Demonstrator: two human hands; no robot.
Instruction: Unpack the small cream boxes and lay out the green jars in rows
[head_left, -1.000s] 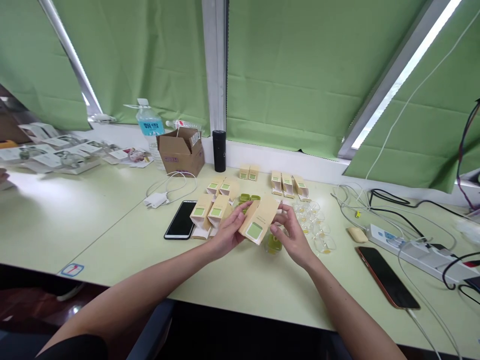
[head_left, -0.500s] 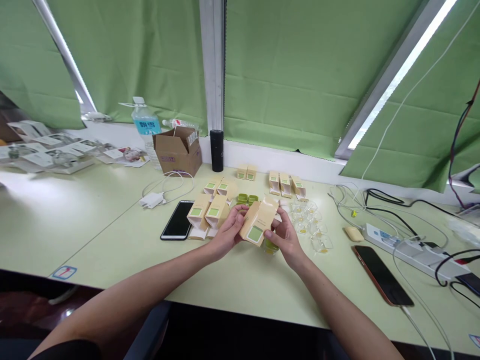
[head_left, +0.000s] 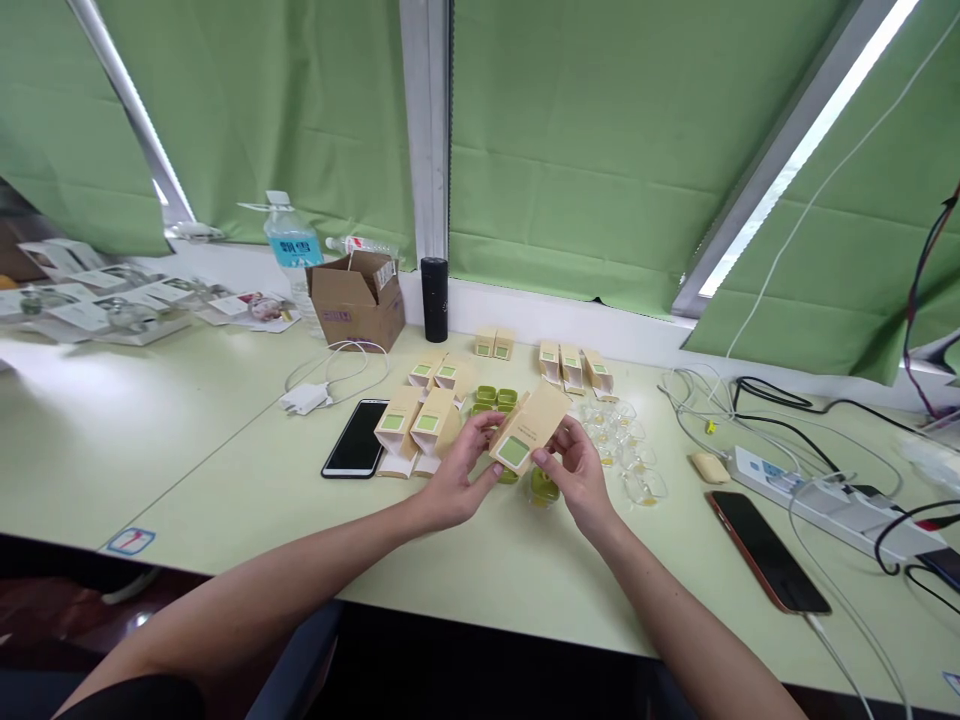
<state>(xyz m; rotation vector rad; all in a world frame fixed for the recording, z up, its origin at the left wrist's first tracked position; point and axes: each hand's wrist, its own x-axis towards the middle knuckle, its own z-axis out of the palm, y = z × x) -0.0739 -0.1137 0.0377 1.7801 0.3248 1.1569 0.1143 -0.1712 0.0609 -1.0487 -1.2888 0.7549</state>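
Between my two hands a small kraft cardboard box point(head_left: 534, 420) with a green square on its face is held tilted above the table. My left hand point(head_left: 466, 470) grips its left side, thumb at the lower corner. On the right edge my right hand point(head_left: 577, 470) closes with thumb in front and fingers behind. Just below the box stands a green cup in a clear shell point(head_left: 543, 487). Behind my left hand sit several green cups point(head_left: 496, 395), partly hidden. Similar boxes with open flaps point(head_left: 433, 425) stand to the left, and clear plastic shells point(head_left: 637, 470) lie to the right.
More small boxes point(head_left: 571, 368) stand at the back. A phone point(head_left: 354, 440) lies on the left, another phone point(head_left: 769, 550) on the right beside a power strip point(head_left: 817, 500) with tangled cables. A brown carton point(head_left: 358, 310) and a black bottle point(head_left: 434, 300) stand by the window wall.
The box in my hands has turned and opened out wider, its face now more toward me. My left hand has shifted slightly, its thumb moving down to the lower corner.
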